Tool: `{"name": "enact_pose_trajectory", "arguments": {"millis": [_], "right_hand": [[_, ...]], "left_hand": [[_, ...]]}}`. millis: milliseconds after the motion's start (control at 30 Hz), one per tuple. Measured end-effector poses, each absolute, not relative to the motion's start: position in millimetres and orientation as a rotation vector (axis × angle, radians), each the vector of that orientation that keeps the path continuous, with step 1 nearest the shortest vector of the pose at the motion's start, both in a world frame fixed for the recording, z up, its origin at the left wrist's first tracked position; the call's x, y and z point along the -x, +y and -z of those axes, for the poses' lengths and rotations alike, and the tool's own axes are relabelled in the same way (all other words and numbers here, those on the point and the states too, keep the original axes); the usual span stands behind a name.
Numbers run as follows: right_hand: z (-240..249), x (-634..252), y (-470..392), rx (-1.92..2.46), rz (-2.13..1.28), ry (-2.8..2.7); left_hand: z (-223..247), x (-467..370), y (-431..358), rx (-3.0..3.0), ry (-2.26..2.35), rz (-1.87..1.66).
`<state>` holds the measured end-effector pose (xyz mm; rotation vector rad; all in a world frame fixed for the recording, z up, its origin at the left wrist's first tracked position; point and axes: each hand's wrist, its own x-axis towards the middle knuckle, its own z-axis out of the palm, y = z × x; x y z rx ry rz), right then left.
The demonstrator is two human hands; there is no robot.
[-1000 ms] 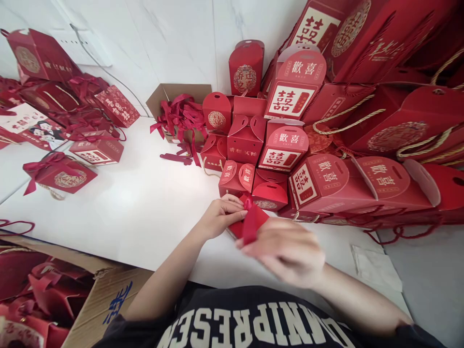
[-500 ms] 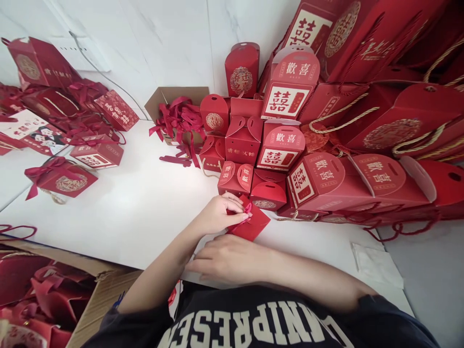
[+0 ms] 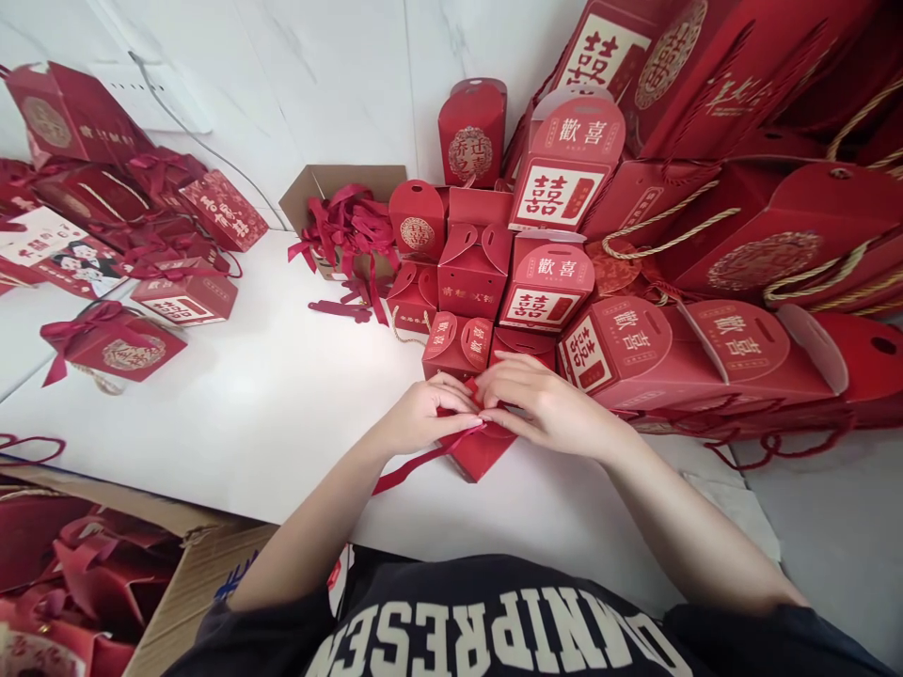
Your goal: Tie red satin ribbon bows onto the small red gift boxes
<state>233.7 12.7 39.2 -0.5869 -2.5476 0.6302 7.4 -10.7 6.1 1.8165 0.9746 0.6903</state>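
Observation:
A small red gift box (image 3: 481, 456) sits on the white table in front of me, its top mostly covered by my fingers. A dark pink ribbon (image 3: 416, 464) trails from the top of the box down to the left onto the table. My left hand (image 3: 427, 411) comes from the left, thumb and fingers pinching the ribbon over the box. Reaching in from the right, my right hand (image 3: 540, 404) has its fingertips together at the same spot, closed on the ribbon where the two hands meet. The exact point of the grip is hidden by the fingers.
Stacked red gift boxes (image 3: 546, 301) crowd close behind and to the right. A cardboard box (image 3: 317, 183) of ribbons stands against the wall. Ribbon-tied boxes (image 3: 134, 348) lie at left. A carton (image 3: 204, 574) with red packages is at lower left.
My right hand has moved up from the table edge to the ribbon on the box. A ribbon end now hangs out to the left. My left hand stays at the box.

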Motion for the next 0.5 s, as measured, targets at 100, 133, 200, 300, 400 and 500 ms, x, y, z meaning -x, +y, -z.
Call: {"name": "enact_pose_trajectory", "arguments": {"millis": [100, 133, 200, 300, 400, 500], "right_hand": [[-36, -240, 7, 0.625, -0.621, -2.541], [-35, -242, 5, 0.645, -0.609, -2.547], [-31, -246, 1, 0.692, -0.538, -2.572], [-30, -251, -7, 0.719, -0.316, -2.560], [-33, -256, -18, 0.615, -0.132, -2.559], [-37, -257, -27, 0.523, -0.029, -2.622]], "left_hand": [[-1, -4, -9, -1.812, 0.953, -0.682], [0, -3, -9, -1.812, 0.949, -0.680], [1, -3, -9, -1.802, 0.949, -0.681], [1, -3, -10, -1.772, 0.956, -0.685], [1, -3, -10, -1.762, 0.953, -0.703], [3, -3, -9, -1.765, 0.947, -0.715]]}}
